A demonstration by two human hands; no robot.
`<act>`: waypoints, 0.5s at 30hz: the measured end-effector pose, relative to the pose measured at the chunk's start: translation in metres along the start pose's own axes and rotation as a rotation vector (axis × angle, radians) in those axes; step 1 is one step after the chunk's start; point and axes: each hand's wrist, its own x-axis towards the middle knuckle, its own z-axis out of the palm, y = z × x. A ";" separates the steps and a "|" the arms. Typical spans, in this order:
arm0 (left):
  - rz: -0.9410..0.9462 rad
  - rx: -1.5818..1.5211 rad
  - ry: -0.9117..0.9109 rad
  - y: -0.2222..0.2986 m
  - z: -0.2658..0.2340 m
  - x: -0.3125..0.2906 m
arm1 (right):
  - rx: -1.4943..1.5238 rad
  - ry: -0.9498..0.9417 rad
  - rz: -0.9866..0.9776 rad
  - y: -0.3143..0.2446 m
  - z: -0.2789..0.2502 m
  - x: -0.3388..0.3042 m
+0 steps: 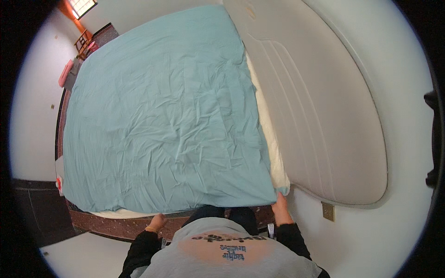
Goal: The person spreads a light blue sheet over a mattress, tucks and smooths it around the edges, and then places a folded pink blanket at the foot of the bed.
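Note:
A wrinkled light blue bed sheet (162, 116) covers most of the wide bed in front of me. My right hand (281, 205) reaches to the near right corner of the bed, and its fingers are closed on the sheet's corner there. Along the right side, a strip of cream mattress (269, 129) shows beyond the sheet. My left hand (156, 223) is low beside the near edge, with its fingers curled in. No cloth can be seen in it.
A padded grey headboard (320, 111) stands along the right side, against the white wall. Below it is a wall socket (328, 211). Dark red floor (106, 225) runs between me and the bed. A wooden chair (83, 42) and an orange curtain (74, 21) are far left.

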 end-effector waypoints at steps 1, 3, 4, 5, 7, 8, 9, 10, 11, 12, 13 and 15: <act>-0.102 -0.097 0.016 0.004 0.008 0.001 | 0.141 -0.055 -0.028 -0.010 -0.007 -0.019; -0.329 -0.320 -0.023 0.018 0.022 0.001 | 0.207 -0.134 -0.123 -0.039 -0.029 -0.069; -0.531 -0.768 0.029 0.029 0.028 0.000 | 0.246 -0.137 -0.097 -0.057 -0.038 -0.092; -0.706 -1.139 0.052 0.041 0.034 -0.002 | 0.210 -0.076 -0.129 -0.068 -0.045 -0.116; -0.652 -1.579 0.081 0.068 0.047 -0.008 | 0.150 -0.109 -0.198 -0.091 -0.059 -0.153; -0.517 -1.738 0.047 0.082 0.055 -0.008 | 0.127 -0.125 -0.236 -0.100 -0.064 -0.165; -0.404 -1.862 0.038 0.092 0.062 -0.006 | 0.100 -0.123 -0.242 -0.107 -0.071 -0.173; -0.290 -1.986 0.017 0.100 0.070 -0.004 | 0.082 -0.122 -0.249 -0.113 -0.077 -0.177; -0.206 -2.080 0.020 0.107 0.078 0.002 | 0.082 -0.151 -0.265 -0.117 -0.084 -0.176; -0.156 -2.201 -0.001 0.108 0.086 0.006 | 0.045 -0.136 -0.268 -0.119 -0.092 -0.171; -0.089 -2.165 0.071 0.106 0.093 0.010 | 0.029 -0.153 -0.281 -0.119 -0.099 -0.161; 0.062 -2.128 0.111 0.089 0.105 0.009 | 0.014 -0.161 -0.281 -0.113 -0.115 -0.136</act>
